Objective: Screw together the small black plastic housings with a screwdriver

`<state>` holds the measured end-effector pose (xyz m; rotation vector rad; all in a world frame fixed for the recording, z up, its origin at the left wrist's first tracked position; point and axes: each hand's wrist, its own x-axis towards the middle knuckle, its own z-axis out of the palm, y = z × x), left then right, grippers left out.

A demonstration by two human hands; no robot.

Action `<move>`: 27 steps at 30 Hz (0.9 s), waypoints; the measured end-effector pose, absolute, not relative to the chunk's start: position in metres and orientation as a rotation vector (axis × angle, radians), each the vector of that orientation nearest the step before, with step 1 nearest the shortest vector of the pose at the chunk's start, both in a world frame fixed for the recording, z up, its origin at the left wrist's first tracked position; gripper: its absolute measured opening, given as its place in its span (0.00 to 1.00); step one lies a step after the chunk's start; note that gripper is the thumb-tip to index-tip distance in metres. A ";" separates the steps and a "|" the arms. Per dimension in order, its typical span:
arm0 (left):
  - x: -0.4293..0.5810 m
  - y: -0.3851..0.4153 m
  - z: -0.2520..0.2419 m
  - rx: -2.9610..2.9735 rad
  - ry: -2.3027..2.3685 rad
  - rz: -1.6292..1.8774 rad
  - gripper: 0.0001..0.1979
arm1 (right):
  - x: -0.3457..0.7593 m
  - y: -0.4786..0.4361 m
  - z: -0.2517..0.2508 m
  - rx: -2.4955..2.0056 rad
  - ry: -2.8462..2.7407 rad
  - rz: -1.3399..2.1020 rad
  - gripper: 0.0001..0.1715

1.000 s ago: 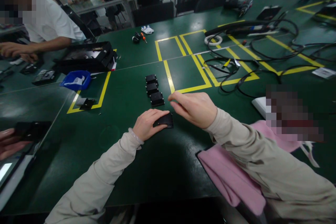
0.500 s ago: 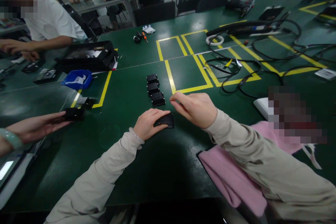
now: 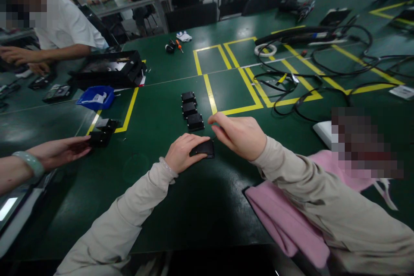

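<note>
Left hand (image 3: pixel 181 153) clamped on black rectangular block (image 3: pixel 206 149), which lies between thumb and fingers on green table (image 3: pixel 207 211); right hand (image 3: pixel 241 137) curled just beside, can't tell if fingertips meet.

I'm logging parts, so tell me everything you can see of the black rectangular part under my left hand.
The black rectangular part looks like dark plastic, low and box-like. Your left hand hides its left end, thumb and fingers gripping it. It appears to rest on the green table, nearer you than the three black blocks. Your right hand is close to its far right corner; contact is unclear. Finer details are too small to tell.
</note>
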<state>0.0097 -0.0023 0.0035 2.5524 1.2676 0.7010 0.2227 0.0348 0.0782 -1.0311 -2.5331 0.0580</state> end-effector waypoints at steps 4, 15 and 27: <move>0.010 -0.002 0.004 2.564 1.263 0.715 0.21 | 0.223 0.034 0.079 -1.003 -2.524 0.084 0.17; 0.010 -0.002 0.004 2.553 1.271 0.701 0.21 | 0.222 0.034 0.078 -1.018 -2.522 0.085 0.16; 0.011 -0.002 0.003 2.558 1.273 0.708 0.21 | 0.221 0.034 0.079 -1.024 -2.530 0.113 0.16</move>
